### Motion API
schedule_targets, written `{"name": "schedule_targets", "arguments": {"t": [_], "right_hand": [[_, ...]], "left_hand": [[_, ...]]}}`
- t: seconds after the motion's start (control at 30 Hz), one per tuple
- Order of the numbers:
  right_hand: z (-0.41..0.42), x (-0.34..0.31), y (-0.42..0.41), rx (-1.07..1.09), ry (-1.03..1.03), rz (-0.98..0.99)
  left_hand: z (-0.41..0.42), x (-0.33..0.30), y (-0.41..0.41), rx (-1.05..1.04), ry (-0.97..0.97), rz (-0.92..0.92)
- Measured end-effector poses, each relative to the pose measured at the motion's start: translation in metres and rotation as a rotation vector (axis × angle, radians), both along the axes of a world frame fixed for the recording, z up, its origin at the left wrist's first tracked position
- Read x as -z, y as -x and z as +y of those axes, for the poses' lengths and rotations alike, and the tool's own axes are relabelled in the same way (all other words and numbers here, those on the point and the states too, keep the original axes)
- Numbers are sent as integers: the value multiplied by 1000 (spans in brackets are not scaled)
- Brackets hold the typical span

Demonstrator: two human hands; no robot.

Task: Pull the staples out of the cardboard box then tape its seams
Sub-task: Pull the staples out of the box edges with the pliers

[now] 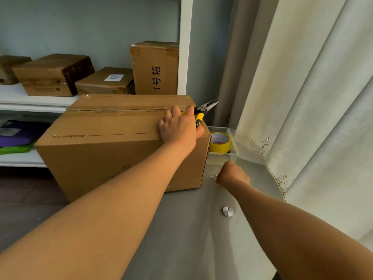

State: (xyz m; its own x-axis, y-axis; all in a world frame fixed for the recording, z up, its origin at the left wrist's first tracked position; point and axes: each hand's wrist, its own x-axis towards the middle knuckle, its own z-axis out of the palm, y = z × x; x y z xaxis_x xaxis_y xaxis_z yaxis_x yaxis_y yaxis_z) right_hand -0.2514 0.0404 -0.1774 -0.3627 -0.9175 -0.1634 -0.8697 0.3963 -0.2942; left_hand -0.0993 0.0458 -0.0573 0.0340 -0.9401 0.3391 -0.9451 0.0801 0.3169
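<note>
The cardboard box [113, 142] is stood on the grey worktop [191, 229], just before the white shelf [30, 98], with its top seam seemingly already taped. A clear tray [232, 156] is set just beside its right side, and a yellow tape roll [220, 142] is kept inside. The left hand [179, 126] is laid on the box's top right corner, yellow-handled pliers [201, 114] being held under it. The right hand [232, 174] is closed into a fist on the worktop, apparently around small staples [214, 177]. Pulled staples are best dropped into the tray while the box is kept steadied.
</note>
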Motion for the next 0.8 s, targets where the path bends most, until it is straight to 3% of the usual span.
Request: {"name": "schedule_targets", "arguments": {"t": [0.27,0.57,0.8], "right_hand": [[-6,14,11,41,23,-114],[-10,8,12,27,41,-113],[-15,-47,7,20,297,-304]], "left_hand": [[1,1,0,-1,10,-4],[-1,2,0,5,9,3],[-2,-10,-9,94,-100,-37]]}}
